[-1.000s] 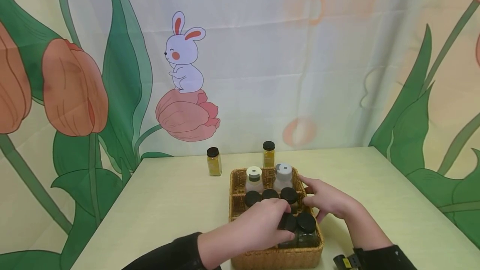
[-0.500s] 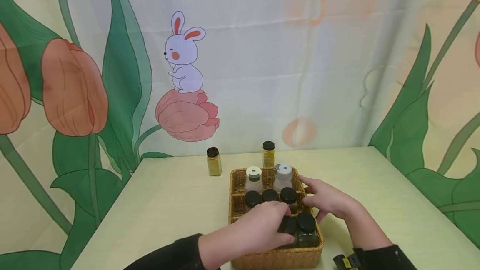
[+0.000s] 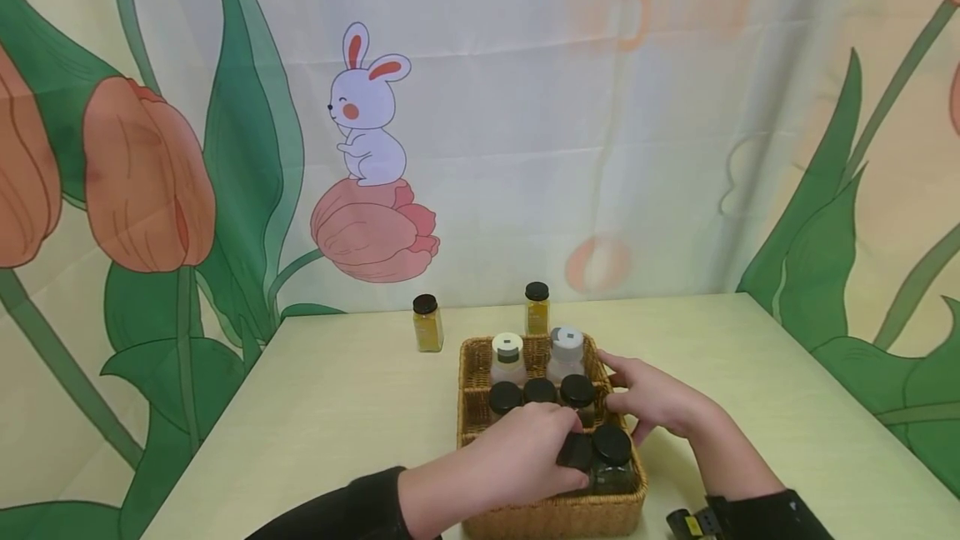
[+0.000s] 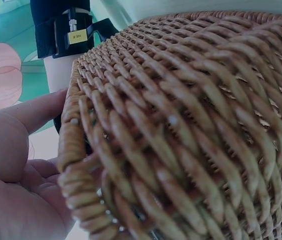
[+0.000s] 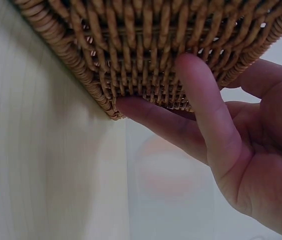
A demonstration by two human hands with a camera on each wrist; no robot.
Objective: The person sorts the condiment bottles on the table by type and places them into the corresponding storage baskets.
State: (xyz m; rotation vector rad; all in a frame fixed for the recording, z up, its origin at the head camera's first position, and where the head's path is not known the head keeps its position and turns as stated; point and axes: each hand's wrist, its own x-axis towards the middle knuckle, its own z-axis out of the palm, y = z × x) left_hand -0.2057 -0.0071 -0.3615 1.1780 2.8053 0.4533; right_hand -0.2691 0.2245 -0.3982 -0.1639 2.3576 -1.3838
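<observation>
A divided wicker basket [image 3: 555, 515] stands on the table, holding several jars. My left hand [image 3: 525, 450] reaches over its front part and pinches a black-lidded jar [image 3: 576, 452] there; the jar's lower part is hidden. Beside that one is another black-lidded jar [image 3: 612, 461]. At the basket's right side, my right hand [image 3: 663, 400] holds the rim. In the right wrist view, two fingers [image 5: 205, 100] press the outer weave, while part of the hand passes behind the rim. In the left wrist view, the wicker wall [image 4: 180, 125] hides what the left fingertips hold.
Behind the basket stand two small yellow-filled jars with dark lids, a left jar [image 3: 428, 330] and a right jar [image 3: 537, 313]. Two white-capped bottles, one cap [image 3: 507, 345] left of the other, occupy the rear compartment. A printed curtain [image 3: 487, 148] borders the table's [image 3: 360, 407] back edge.
My left hand and the black-lidded jar have sunk slightly into the basket, mostly in the first half second. The right hand and the basket stay in place.
</observation>
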